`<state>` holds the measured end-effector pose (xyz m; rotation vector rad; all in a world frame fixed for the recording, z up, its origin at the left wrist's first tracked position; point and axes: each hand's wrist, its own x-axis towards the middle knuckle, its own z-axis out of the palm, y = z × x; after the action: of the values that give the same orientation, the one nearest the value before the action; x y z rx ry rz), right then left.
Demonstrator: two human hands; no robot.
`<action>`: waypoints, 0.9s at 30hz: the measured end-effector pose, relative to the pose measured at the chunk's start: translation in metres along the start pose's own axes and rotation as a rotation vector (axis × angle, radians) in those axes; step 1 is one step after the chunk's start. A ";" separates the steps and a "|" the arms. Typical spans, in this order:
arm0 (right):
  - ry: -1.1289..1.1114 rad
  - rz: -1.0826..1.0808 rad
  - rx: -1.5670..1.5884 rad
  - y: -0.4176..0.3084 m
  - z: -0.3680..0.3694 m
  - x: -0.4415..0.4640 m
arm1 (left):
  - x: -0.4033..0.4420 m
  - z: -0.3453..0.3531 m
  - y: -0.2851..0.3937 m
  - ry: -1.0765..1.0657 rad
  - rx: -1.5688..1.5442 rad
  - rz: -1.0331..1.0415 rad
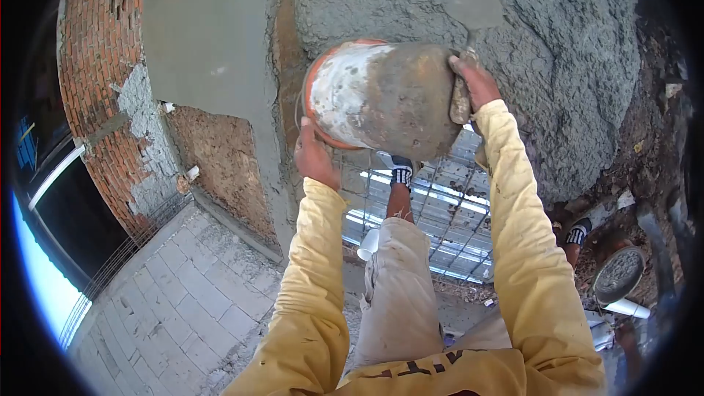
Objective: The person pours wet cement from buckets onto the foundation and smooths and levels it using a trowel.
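A bucket (381, 95), smeared with cement and with an orange rim, lies tipped on its side in the air between my hands, its mouth toward the left. My left hand (317, 155) is closed on the rim at the lower left. At the bucket's base, my right hand (477, 81) grips a trowel's handle (460, 101) and presses against the bucket. The trowel's blade (475, 4) points up over the wet grey concrete (572, 81). What the bucket holds is hidden.
Smooth wet mortar (209, 37) lies at the upper left, beside a brick wall (99, 51). Rebar mesh over metal sheeting (455, 205) is below the bucket. A round pan (620, 275) sits at the lower right, and grey blocks (176, 279) at the lower left.
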<state>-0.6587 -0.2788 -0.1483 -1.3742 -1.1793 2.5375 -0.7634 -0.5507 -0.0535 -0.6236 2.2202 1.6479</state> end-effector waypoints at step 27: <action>0.117 -0.532 -1.312 -0.202 -0.012 -0.028 | -0.007 0.099 0.002 -0.150 -0.275 -0.363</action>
<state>-0.6964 -0.1369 -0.0057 -0.9413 -2.8450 1.1670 -0.7596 -0.4547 -0.0769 -0.8812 1.6705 1.7490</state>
